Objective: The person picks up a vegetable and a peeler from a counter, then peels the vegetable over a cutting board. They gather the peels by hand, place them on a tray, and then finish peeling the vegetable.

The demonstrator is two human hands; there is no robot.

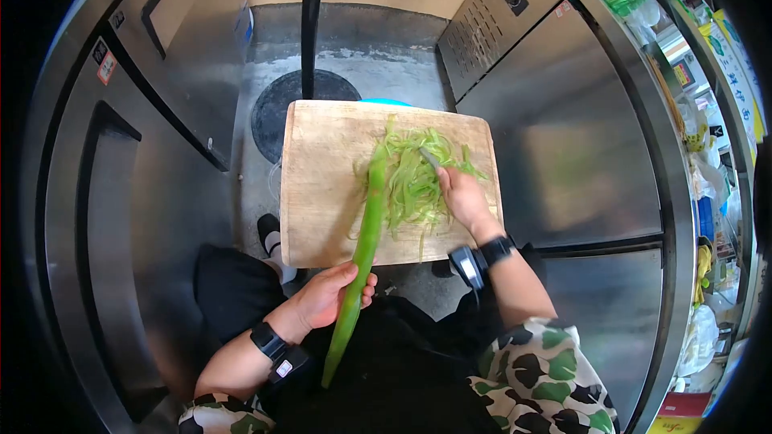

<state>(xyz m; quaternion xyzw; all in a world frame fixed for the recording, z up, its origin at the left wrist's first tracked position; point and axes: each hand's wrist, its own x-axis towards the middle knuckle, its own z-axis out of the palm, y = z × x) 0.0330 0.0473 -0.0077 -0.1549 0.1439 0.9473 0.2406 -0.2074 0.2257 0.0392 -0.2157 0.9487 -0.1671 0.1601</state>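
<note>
My left hand [325, 296] is wrapped round the lower part of a long, slim green vegetable [369, 229]. The vegetable slants up from my lap, its upper end over a wooden cutting board [322, 181]. Closed on a small grey peeler [430, 157], my right hand [464, 199] is over the right side of the board, to the right of the vegetable's upper end. The peeler's head is blurred and partly hidden by my fingers. Beneath it, a loose heap of pale green peelings [414, 185] covers the board's middle and right.
Steel cabinets stand close on both sides, the left one [173, 217] and the right one [579, 145]. Behind the board, a black pole [312, 24] rises near a dark round cover [269, 108] on the floor. Bags and packages [700, 337] crowd the far right.
</note>
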